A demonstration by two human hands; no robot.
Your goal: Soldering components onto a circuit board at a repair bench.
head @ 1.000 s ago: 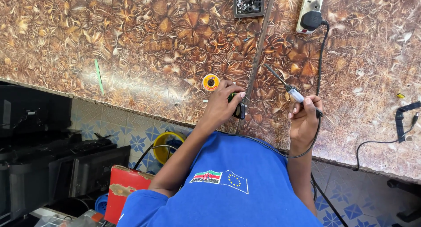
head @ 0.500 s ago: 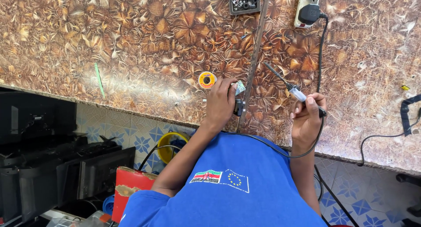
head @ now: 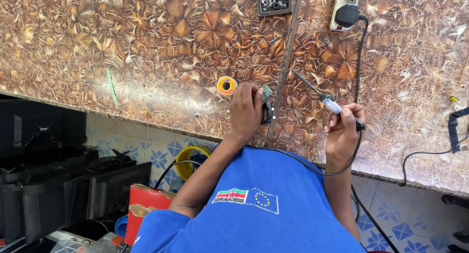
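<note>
A soldering iron (head: 326,99) is held in the right hand (head: 343,131), with the fingers (head: 346,117) wrapped tight around its handle. Its dark tip is pointed up and to the left, over the bench (head: 146,48), and it is not touching anything. A small green circuit board (head: 266,92) is held down on the bench by the left hand (head: 245,109), with a small black part (head: 267,112) just beside it; the fingers are curled over both, so how they are gripped cannot be told. A little yellow spool of solder wire (head: 226,85) is lying just beside the left hand. A thin dark strip (head: 285,67) is laid across the bench between the two hands. A black cord (head: 359,52) is led from the iron up to a black plug (head: 347,13) in a white power strip (head: 338,9). A small black tray of parts (head: 274,1) is set at the far edge. A green strip (head: 112,86) is lying well apart on the left.
</note>
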